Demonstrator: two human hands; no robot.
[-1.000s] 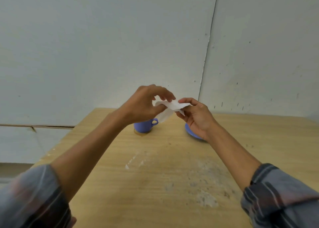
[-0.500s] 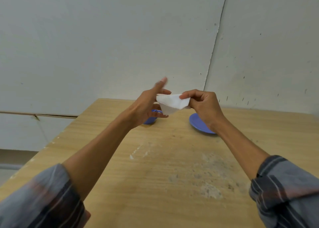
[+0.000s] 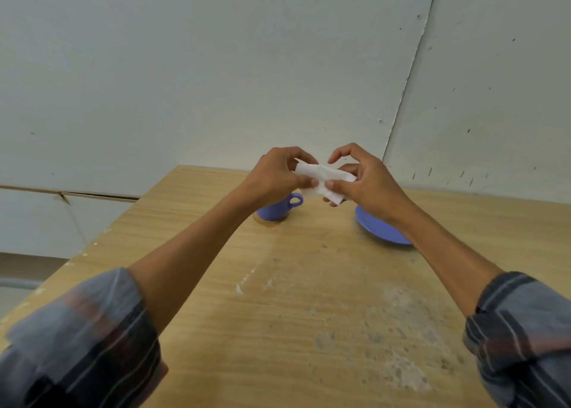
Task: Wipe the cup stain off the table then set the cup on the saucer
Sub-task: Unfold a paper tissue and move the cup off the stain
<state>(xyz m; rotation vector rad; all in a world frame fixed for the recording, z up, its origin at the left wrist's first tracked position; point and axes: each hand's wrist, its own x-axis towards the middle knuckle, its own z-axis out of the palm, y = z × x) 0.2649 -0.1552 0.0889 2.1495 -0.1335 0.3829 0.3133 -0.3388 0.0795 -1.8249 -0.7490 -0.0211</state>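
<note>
A white paper tissue (image 3: 321, 177), folded, is held in the air between my left hand (image 3: 278, 176) and my right hand (image 3: 361, 177), both pinching it. Below and behind my left hand a blue cup (image 3: 276, 208) stands on the wooden table (image 3: 293, 315), its handle pointing right. A brownish stain ring (image 3: 268, 222) shows at the cup's base. A blue saucer (image 3: 380, 230) lies to the cup's right, partly hidden by my right wrist.
The table's far edge meets a pale grey wall (image 3: 216, 68). Its left edge (image 3: 92, 247) drops off beside a lower ledge. Worn, scuffed patches (image 3: 398, 370) mark the near right of the tabletop.
My left hand, which had its fingers off the tissue half a second ago, has closed on it again. Both hands now hold the tissue, folded narrower, above the cup and saucer.
</note>
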